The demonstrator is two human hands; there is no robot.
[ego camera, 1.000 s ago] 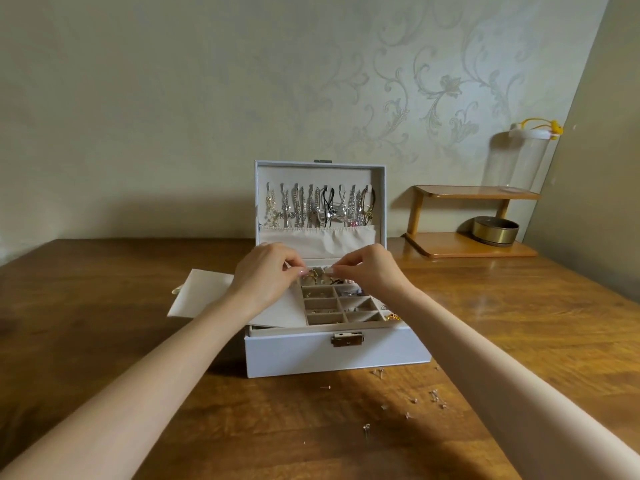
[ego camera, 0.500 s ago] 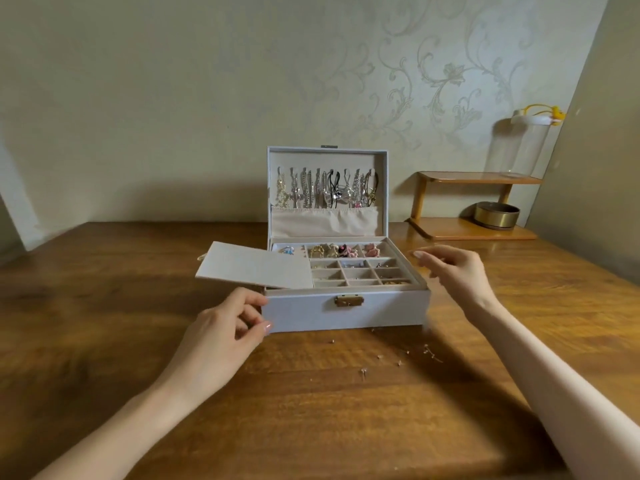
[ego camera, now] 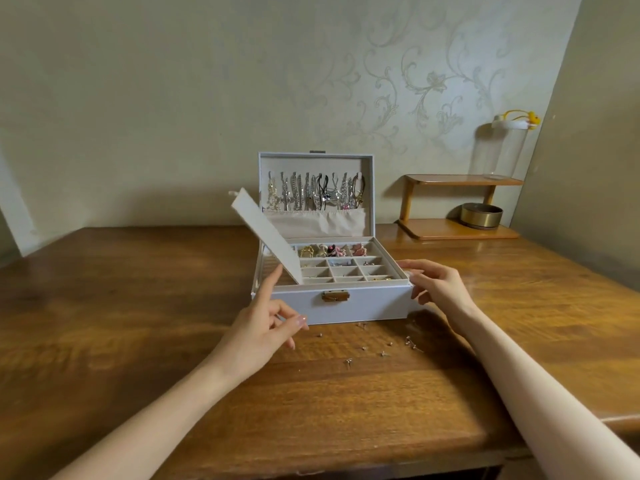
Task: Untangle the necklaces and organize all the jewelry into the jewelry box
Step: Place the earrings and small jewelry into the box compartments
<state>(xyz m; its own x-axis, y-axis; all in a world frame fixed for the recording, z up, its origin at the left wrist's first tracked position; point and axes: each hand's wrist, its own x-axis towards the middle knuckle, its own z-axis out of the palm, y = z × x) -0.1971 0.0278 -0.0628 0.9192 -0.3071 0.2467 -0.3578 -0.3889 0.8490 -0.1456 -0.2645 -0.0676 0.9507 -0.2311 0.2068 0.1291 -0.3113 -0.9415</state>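
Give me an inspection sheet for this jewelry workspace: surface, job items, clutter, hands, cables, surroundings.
Surface: wooden table, glossy grain.
Job's things: white jewelry box open, lid upright; necklaces hang in a row inside the lid; tray compartments hold small pieces; inner flap tilted up.
Clutter: small studs scattered on the table in front of the box.
Hands: left hand touches the flap's lower edge with a straight index finger; right hand touches the box's right front corner.
Cables: nothing seen.
Surroundings: patterned wall; wooden shelf with clear jar and brass tin.
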